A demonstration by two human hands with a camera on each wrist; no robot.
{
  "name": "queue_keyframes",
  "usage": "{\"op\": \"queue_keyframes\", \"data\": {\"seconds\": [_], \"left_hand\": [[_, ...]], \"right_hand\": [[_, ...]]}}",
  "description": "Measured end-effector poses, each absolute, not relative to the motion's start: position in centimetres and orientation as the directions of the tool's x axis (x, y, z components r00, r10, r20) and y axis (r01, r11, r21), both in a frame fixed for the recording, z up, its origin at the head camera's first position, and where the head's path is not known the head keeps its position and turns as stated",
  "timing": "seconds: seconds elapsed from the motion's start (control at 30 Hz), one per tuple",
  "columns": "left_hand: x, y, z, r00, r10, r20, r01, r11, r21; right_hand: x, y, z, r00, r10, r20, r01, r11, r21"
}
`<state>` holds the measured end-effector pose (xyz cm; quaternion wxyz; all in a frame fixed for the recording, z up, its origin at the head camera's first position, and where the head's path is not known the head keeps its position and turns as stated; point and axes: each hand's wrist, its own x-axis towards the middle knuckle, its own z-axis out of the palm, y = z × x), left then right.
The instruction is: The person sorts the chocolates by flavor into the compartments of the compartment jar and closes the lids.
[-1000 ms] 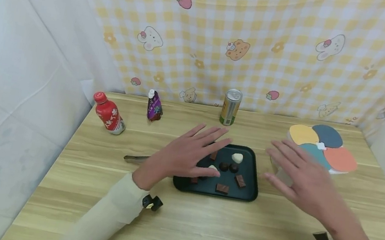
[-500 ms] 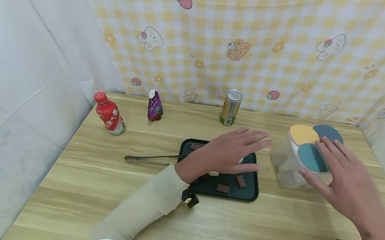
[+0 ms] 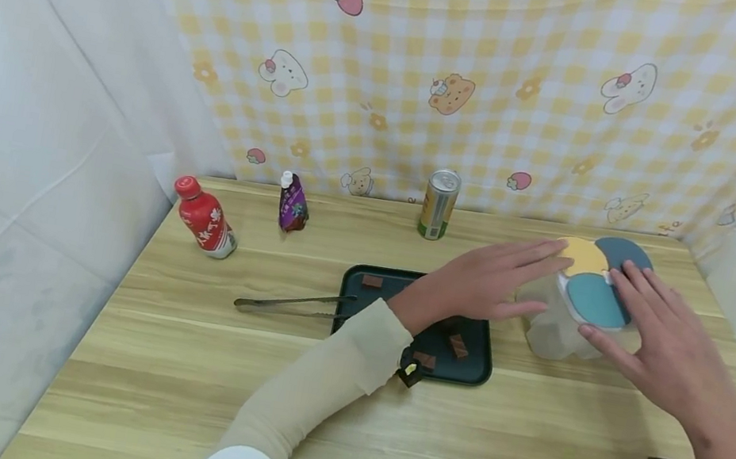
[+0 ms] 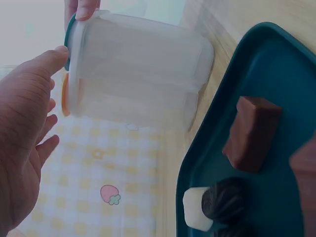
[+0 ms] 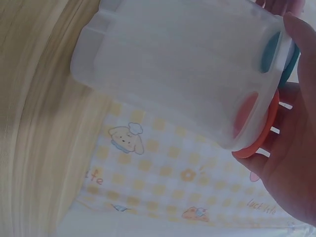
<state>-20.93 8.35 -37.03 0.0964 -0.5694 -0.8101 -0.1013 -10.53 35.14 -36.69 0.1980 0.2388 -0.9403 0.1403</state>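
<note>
"Where does the box (image 3: 555, 333) stand?"

"Right of the tray (image 3: 472, 368), just beside it."

"And the grip?"

"The left hand (image 3: 486, 282) reaches across the tray to the box's lids (image 3: 598, 300), fingers straight; the right hand (image 3: 670, 350) is over the lids too, fingers outstretched. Neither is curled round anything; whether they touch cannot be told."

"The tongs (image 3: 291, 302)?"

"At the tray's left, ends inside it."

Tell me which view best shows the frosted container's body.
The left wrist view: the container's body shows nearly whole, side-on. The right wrist view cuts it off at the top; in the head view, the right hand covers part.
</note>
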Motion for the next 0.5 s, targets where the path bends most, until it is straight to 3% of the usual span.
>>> {"op": "queue_keyframes", "data": {"seconds": [0.13,0.5], "left_hand": [[-21.3,9.3,-37.0,-0.344,0.91,0.233,0.939,0.337,0.071],[-22.0,9.6,-36.9,-0.393,0.897,0.203,0.904,0.336,0.264]], "right_hand": [[-10.7,35.2,-36.8,-0.779,-0.411,0.473,-0.532,0.832,-0.154],[-10.5,34.0,-36.8,-0.693,-0.426,0.581,-0.557,0.828,-0.057]]}}
